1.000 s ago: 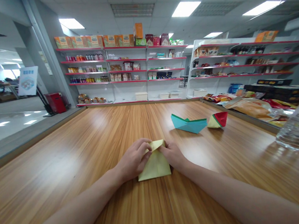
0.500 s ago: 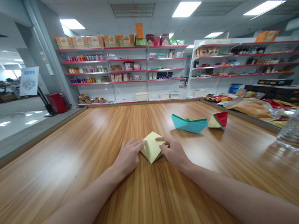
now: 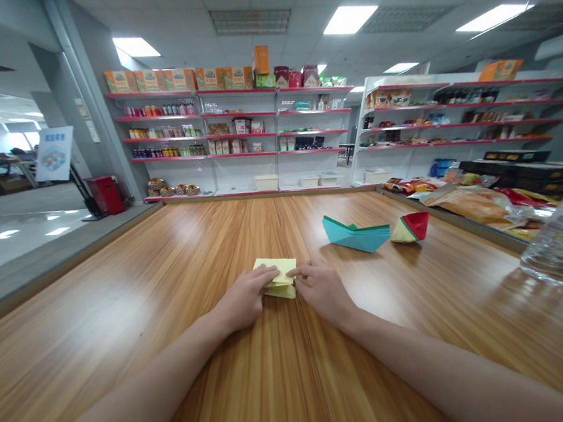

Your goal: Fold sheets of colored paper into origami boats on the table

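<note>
A pale yellow sheet of folded paper [image 3: 281, 264] lies on the wooden table in front of me, its top layer roughly square with another layer showing below the near edge. My left hand [image 3: 246, 296] rests at its left side, fingers stretched flat over the paper. At the right edge, my right hand [image 3: 324, 292] pinches the paper between thumb and forefinger, the other fingers curled. Farther right stands a blue paper boat [image 3: 357, 236] with a green rim. Beside it is a folded paper piece [image 3: 412, 228] in red, green and pale yellow.
A clear plastic bottle [image 3: 559, 242] stands at the table's right edge. Beyond that edge lie snack packets [image 3: 476, 200] and dark boxes [image 3: 518, 169]. Stocked shelves [image 3: 240, 131] line the back, with a red bin [image 3: 105, 194] at the left.
The yellow paper has gone from a diamond outline to a squarer shape with its near edge raised in layers. My right fingers have closed at its right edge; my left fingers reach farther over it.
</note>
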A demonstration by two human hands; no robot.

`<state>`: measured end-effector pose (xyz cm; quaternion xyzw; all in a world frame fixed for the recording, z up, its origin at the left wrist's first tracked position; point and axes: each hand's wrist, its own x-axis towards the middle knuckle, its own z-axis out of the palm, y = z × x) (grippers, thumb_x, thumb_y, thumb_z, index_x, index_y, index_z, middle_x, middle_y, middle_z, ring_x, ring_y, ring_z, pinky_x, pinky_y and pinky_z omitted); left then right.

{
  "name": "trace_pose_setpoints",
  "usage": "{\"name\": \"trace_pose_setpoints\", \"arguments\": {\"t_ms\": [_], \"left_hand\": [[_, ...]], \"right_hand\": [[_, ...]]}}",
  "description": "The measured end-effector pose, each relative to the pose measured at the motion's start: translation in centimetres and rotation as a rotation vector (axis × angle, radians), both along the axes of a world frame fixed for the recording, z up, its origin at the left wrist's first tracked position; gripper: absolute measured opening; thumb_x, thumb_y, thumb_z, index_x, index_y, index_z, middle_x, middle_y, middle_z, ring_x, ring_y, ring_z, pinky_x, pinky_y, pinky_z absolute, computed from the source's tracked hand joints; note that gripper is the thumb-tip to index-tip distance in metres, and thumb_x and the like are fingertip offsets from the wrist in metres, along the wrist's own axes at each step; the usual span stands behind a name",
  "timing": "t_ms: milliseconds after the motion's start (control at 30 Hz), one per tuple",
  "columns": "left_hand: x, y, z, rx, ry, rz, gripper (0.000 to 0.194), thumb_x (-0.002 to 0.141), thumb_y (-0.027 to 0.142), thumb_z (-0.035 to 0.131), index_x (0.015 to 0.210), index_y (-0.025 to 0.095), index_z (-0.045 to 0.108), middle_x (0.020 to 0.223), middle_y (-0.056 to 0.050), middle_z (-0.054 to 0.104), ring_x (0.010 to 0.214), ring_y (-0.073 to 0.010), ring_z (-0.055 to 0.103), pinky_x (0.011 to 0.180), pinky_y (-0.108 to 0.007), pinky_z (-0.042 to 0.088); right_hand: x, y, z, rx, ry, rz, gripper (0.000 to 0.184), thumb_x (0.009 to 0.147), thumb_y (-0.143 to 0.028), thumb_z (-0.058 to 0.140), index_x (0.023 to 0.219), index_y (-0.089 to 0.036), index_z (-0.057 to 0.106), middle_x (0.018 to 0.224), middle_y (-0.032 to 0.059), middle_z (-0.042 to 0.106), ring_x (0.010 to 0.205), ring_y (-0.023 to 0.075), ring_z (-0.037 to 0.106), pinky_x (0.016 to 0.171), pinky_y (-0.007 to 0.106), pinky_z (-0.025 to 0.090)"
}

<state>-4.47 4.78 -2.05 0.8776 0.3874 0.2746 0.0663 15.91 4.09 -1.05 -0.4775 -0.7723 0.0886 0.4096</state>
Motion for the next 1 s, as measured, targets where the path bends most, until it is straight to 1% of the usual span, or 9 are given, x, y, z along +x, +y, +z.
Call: {"name": "trace_pose_setpoints", "arguments": {"t_ms": [67,167,233,300,367,467,567,767,1000], "left_hand": [[-0.4,0.4,-0.3,-0.007,0.011,-0.004,0.057,0.073,0.000,0.039,0.124,0.017,0.056,0.131,-0.008,0.055,0.126,-0.0218,0.044,0.107,-0.038,0.035],[-0.5,0.2,-0.2,0.004,0.081,0.036,0.056,0.072,0.002,0.042,0.123,0.019,0.058,0.134,-0.009,0.052,0.125,-0.0237,0.045,0.105,-0.039,0.036],[-0.4,-0.1,0.0,0.002,0.139,0.102,0.056,0.073,0.005,0.046,0.125,0.021,0.056,0.139,-0.011,0.046,0.126,-0.0269,0.043,0.104,-0.043,0.036],[-0.2,-0.4,0.3,0.020,0.165,0.153,0.057,0.074,0.008,0.049,0.129,0.021,0.053,0.140,-0.013,0.043,0.128,-0.0300,0.041,0.102,-0.047,0.035],[-0.1,-0.6,0.6,0.081,0.146,0.156,0.055,0.075,0.009,0.049,0.129,0.019,0.053,0.135,-0.016,0.047,0.124,-0.0302,0.044,0.100,-0.047,0.037],[0.0,-0.6,1.0,0.154,0.089,0.079,0.041,0.078,0.010,0.048,0.115,0.020,0.064,0.111,-0.013,0.061,0.106,-0.0252,0.055,0.091,-0.040,0.043],[0.1,-0.5,1.1,0.099,0.048,0.015,0.031,0.081,0.014,0.050,0.103,0.021,0.070,0.090,-0.008,0.065,0.090,-0.0207,0.059,0.082,-0.033,0.046],[0.0,-0.3,1.2,0.007,0.005,-0.019,0.022,0.085,0.022,0.052,0.093,0.023,0.073,0.083,-0.005,0.064,0.082,-0.0170,0.060,0.076,-0.027,0.045],[-0.1,-0.3,1.2,0.006,-0.009,0.000,0.022,0.086,0.018,0.049,0.092,0.021,0.071,0.084,-0.004,0.065,0.082,-0.0167,0.060,0.073,-0.026,0.042]], "right_hand": [[0.2,0.3,-0.3,0.034,-0.031,0.033,0.017,0.075,-0.018,0.063,0.085,-0.024,0.074,0.089,0.0068,0.062,0.091,0.0209,0.057,0.083,0.035,0.045],[0.3,0.4,-0.6,0.009,-0.056,0.164,0.015,0.073,-0.016,0.066,0.084,-0.023,0.074,0.108,0.0082,0.062,0.105,0.0215,0.056,0.092,0.036,0.042],[0.1,0.3,-0.6,-0.010,-0.076,0.232,0.013,0.074,-0.015,0.066,0.082,-0.022,0.073,0.109,0.0077,0.064,0.105,0.0210,0.057,0.094,0.036,0.042],[-0.1,0.0,-0.4,-0.010,-0.096,0.263,0.011,0.075,-0.014,0.064,0.080,-0.021,0.072,0.104,0.0063,0.067,0.099,0.0199,0.060,0.090,0.034,0.043],[-0.3,-0.3,0.0,0.004,-0.118,0.249,0.008,0.076,-0.015,0.065,0.078,-0.021,0.070,0.095,0.0047,0.069,0.091,0.0190,0.062,0.084,0.032,0.045],[-0.5,-0.7,0.4,0.040,-0.164,0.196,0.005,0.078,-0.021,0.066,0.081,-0.022,0.070,0.083,0.0028,0.070,0.081,0.0182,0.062,0.078,0.031,0.044],[-0.5,-0.8,0.5,0.065,-0.209,0.196,0.010,0.081,-0.028,0.064,0.086,-0.023,0.071,0.080,0.0031,0.069,0.079,0.0182,0.061,0.074,0.031,0.043],[-0.4,-0.4,-0.3,0.064,-0.191,0.239,0.013,0.082,-0.028,0.063,0.091,-0.024,0.072,0.092,0.0037,0.069,0.087,0.0186,0.060,0.079,0.031,0.043],[-0.1,-0.1,-0.4,0.036,-0.197,0.191,0.015,0.083,-0.023,0.060,0.095,-0.024,0.070,0.099,0.0024,0.069,0.092,0.0186,0.059,0.081,0.031,0.042]]}}
